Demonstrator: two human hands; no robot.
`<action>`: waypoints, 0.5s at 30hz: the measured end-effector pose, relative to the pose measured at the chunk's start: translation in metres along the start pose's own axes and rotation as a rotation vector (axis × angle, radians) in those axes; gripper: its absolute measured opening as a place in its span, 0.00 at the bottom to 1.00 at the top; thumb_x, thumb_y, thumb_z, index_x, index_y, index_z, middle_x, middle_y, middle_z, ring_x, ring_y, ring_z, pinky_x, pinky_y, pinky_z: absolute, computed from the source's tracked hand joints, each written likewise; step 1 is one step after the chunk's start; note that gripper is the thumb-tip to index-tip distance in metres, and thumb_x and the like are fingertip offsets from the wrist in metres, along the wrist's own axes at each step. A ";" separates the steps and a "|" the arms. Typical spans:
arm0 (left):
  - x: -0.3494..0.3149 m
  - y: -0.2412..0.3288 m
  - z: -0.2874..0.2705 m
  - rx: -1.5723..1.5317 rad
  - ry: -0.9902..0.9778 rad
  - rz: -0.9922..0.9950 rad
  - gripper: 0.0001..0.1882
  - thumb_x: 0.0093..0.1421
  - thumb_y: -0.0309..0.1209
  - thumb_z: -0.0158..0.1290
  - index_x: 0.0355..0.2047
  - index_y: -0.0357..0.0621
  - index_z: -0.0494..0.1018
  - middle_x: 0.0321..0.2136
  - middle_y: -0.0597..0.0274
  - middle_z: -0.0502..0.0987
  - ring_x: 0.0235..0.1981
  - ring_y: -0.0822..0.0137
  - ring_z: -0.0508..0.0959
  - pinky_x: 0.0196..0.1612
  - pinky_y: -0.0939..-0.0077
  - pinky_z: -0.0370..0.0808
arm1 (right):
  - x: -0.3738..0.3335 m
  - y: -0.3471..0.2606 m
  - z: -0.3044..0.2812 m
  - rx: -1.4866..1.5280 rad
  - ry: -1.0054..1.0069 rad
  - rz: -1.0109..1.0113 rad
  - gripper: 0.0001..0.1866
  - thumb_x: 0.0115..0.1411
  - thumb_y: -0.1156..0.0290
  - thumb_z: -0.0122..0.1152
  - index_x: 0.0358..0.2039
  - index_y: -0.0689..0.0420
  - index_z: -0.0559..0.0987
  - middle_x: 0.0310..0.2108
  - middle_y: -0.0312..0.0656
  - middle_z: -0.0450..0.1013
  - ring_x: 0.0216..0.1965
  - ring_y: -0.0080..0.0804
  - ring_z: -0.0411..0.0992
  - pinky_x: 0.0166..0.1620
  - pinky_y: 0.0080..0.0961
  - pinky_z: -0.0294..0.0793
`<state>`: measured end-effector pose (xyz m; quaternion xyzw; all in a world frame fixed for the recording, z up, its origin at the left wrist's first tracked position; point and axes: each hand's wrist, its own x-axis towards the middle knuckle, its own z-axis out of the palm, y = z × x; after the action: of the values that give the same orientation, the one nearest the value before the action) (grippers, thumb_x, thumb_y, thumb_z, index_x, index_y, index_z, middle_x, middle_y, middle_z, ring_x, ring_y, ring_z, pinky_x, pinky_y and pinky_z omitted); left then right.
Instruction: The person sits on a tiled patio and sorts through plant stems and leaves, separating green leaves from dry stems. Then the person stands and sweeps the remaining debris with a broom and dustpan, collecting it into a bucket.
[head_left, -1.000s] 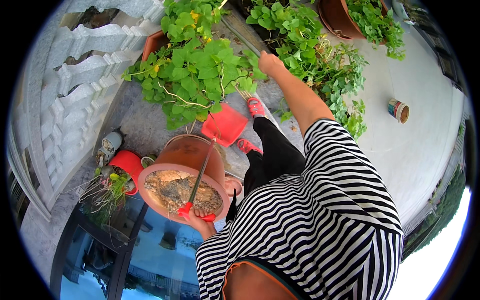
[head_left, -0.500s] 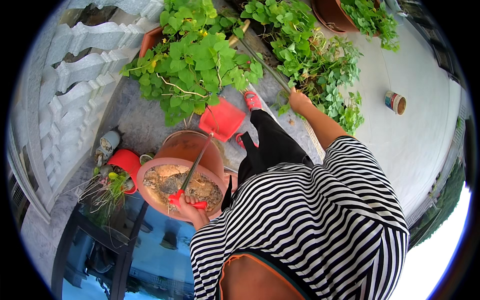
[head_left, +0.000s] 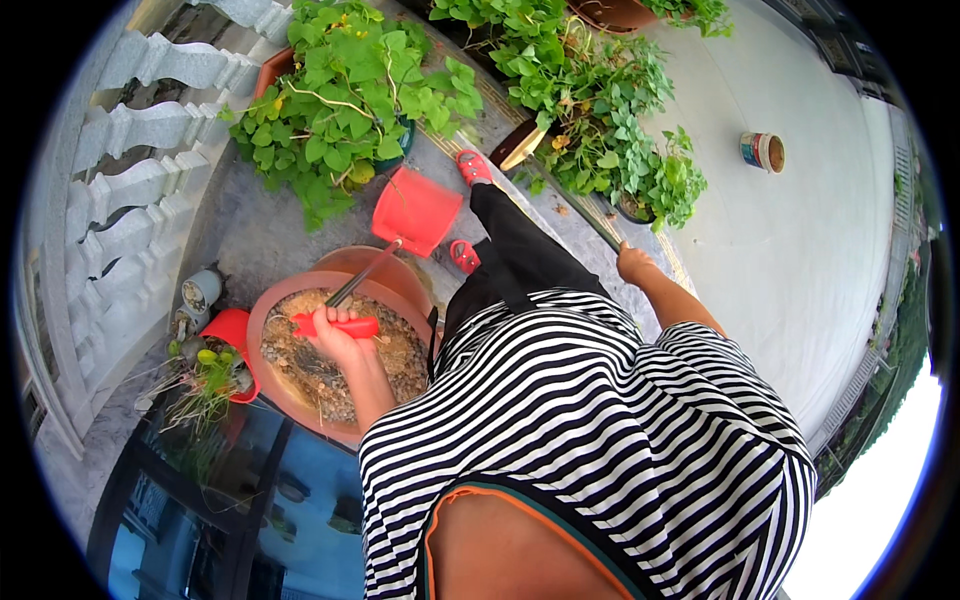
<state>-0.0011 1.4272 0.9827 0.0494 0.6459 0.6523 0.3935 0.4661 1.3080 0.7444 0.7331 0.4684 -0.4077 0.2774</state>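
Note:
My left hand is closed round the red grip of a long-handled dustpan. The dustpan's metal pole slants over the rim of a large terracotta pot filled with dry soil, and its red pan hangs tilted beside my red shoes. Out to the right, my right hand grips the pole of a broom. Its light-coloured head shows near the edge of the leafy plants; part of the pole is hidden behind leaves.
A bushy potted plant stands ahead on the left, near a stone balustrade. At the lower left are a red pot and glass doors. A tin can lies on the pale floor at right.
The broom head has come back from among the far leaves toward my feet, as my right hand lowered and moved right. My left hand and the dustpan grip have risen and shifted left.

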 end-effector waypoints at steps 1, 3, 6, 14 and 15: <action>-0.005 -0.002 -0.008 -0.013 -0.026 0.001 0.09 0.57 0.26 0.47 0.24 0.48 0.59 0.15 0.72 0.60 0.15 0.76 0.61 0.19 0.80 0.62 | -0.013 0.004 -0.001 -0.010 -0.008 -0.004 0.19 0.60 0.67 0.41 0.51 0.57 0.65 0.43 0.59 0.71 0.44 0.57 0.71 0.47 0.48 0.70; -0.013 -0.008 -0.019 -0.018 -0.057 -0.008 0.09 0.58 0.26 0.47 0.24 0.48 0.59 0.15 0.71 0.61 0.16 0.76 0.61 0.20 0.79 0.63 | -0.049 0.010 -0.023 -0.030 -0.023 -0.004 0.18 0.59 0.70 0.41 0.50 0.59 0.66 0.45 0.58 0.71 0.48 0.55 0.70 0.49 0.46 0.69; -0.030 -0.022 -0.027 -0.014 -0.063 -0.008 0.09 0.59 0.28 0.48 0.25 0.47 0.59 0.15 0.71 0.61 0.16 0.75 0.62 0.22 0.76 0.65 | -0.078 0.022 -0.014 0.094 0.039 -0.016 0.19 0.59 0.65 0.41 0.50 0.55 0.67 0.43 0.59 0.72 0.45 0.56 0.71 0.48 0.47 0.69; -0.050 -0.050 -0.045 -0.020 -0.143 0.016 0.11 0.59 0.26 0.47 0.38 0.50 0.57 0.18 0.70 0.63 0.17 0.75 0.63 0.21 0.76 0.66 | -0.005 -0.050 0.003 0.402 0.005 -0.200 0.20 0.58 0.66 0.41 0.48 0.62 0.67 0.39 0.60 0.72 0.32 0.52 0.75 0.34 0.45 0.74; -0.056 -0.049 -0.041 0.002 -0.124 0.025 0.08 0.59 0.26 0.47 0.34 0.49 0.58 0.17 0.70 0.62 0.17 0.75 0.63 0.22 0.76 0.66 | -0.002 -0.074 -0.007 0.473 -0.008 -0.163 0.20 0.59 0.67 0.40 0.50 0.63 0.65 0.40 0.59 0.72 0.25 0.49 0.76 0.24 0.41 0.77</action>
<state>0.0358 1.3548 0.9581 0.0983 0.6201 0.6524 0.4244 0.4000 1.3428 0.7484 0.7358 0.4164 -0.5300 0.0661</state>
